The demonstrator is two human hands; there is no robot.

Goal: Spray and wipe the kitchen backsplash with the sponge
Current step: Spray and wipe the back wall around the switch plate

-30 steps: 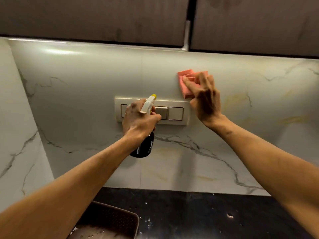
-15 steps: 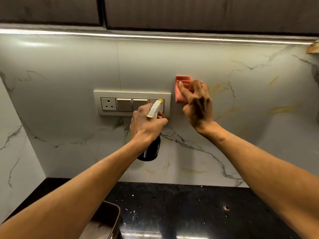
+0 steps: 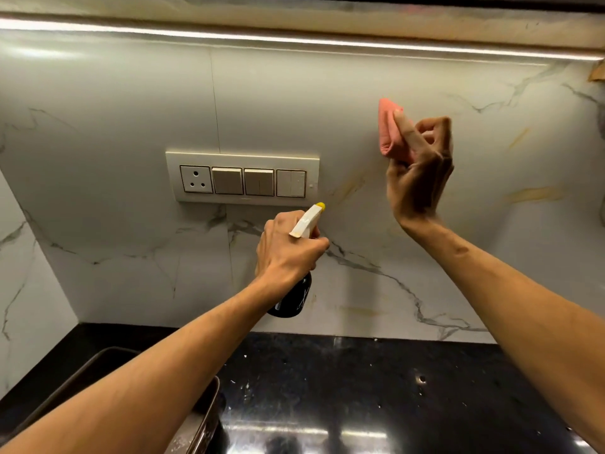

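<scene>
The right grip pinches one soft, folded pink sponge between thumb and curled fingers, raised in front of the glossy, grey-veined marble backsplash; whether the sponge touches it I cannot tell. Lower and to its left, the left grip is wrapped tight round one spray bottle, black rounded body, white trigger head, yellow nozzle tip aimed at the wall. Just up-left of that grip sits one cream switch plate with one three-pin socket and three rocker switches; below lie the speckled black polished desk and one dark metal tray.
</scene>
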